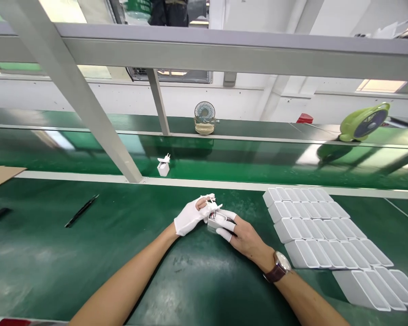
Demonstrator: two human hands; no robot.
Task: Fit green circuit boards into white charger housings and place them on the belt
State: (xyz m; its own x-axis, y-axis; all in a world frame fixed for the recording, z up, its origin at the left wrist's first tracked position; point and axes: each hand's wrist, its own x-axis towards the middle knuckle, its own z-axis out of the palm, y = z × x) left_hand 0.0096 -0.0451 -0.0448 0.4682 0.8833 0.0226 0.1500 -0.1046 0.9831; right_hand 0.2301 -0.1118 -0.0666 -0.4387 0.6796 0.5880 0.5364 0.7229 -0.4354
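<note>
Both forearms reach in over the green bench (pixel 88 253), meeting on a small white charger (pixel 215 221). My gloved left hand (pixel 189 217) curls its fingers around the charger's far end; my right hand (pixel 242 235), with white finger cots, pinches its near side. Right of the charger lie rows of white shells (pixel 319 231). Beyond it, on the belt, stands a plug (pixel 163 165).
</note>
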